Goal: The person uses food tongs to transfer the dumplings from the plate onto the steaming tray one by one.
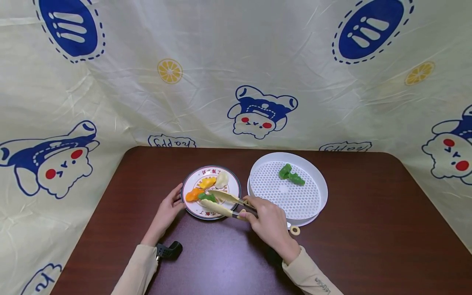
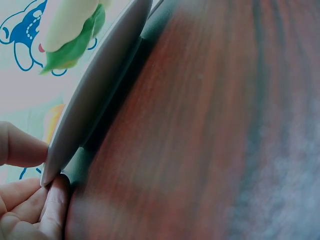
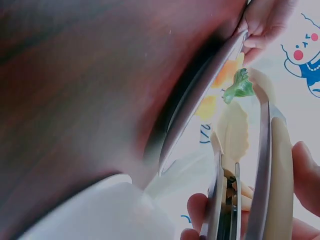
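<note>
Right hand: gripping the handles of the tongs, fingers curled round them, just beside the near-right edge of the plate.
Tongs: reaching leftward over the plate, their two tips closing round the green piece (the right wrist view is showing the green piece between the blades).
Left hand: holding the plate by its left rim, thumb above and fingertips below the edge, as the left wrist view is showing.
Plate: sitting on the bench, left of centre, carrying the green piece, an orange piece, a yellow piece and a pale dumpling.
White tray: lying just beside the plate on its right (perforated floor), holding two green pieces near its far side.
Small ring: lying on the bench at the tray's near edge.
Black object: resting on the bench beside the left sleeve.
Backdrop: a cream printed cloth hanging behind the bench.
</note>
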`<state>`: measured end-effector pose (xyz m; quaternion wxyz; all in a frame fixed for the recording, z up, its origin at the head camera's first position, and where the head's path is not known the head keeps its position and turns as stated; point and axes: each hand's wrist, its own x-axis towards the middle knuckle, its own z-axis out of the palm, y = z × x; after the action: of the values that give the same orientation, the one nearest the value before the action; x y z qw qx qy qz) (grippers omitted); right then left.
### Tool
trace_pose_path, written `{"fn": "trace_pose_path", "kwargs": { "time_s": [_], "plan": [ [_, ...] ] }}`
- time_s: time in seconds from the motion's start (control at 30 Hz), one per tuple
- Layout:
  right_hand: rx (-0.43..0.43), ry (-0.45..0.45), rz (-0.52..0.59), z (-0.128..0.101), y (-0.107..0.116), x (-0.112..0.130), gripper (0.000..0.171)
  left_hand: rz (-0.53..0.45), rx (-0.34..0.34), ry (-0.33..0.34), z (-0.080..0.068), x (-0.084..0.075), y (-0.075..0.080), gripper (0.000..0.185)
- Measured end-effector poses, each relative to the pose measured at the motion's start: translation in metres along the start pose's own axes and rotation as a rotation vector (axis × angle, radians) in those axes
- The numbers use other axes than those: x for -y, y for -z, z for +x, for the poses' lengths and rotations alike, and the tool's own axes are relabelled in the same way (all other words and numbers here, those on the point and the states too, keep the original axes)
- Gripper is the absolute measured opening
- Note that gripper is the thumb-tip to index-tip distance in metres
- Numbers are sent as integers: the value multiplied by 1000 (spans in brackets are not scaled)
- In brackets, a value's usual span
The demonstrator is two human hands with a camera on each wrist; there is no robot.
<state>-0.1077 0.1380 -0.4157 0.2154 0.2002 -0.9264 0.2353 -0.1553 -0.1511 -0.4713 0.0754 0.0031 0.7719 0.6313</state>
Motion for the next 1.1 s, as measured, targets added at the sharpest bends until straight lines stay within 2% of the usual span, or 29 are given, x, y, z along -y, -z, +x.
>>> {"fn": "trace_pose_path", "kwargs": {
  "time_s": [0.4, 1.1],
  "plan": [
    [-38, 7, 7, 4, 16, -14, 40, -13, 0, -23, -1, -1, 0, 65],
    [-15, -113, -25, 8, 44, -48, 42, 3, -2, -5, -1, -1, 0, 65]
  ]
}}
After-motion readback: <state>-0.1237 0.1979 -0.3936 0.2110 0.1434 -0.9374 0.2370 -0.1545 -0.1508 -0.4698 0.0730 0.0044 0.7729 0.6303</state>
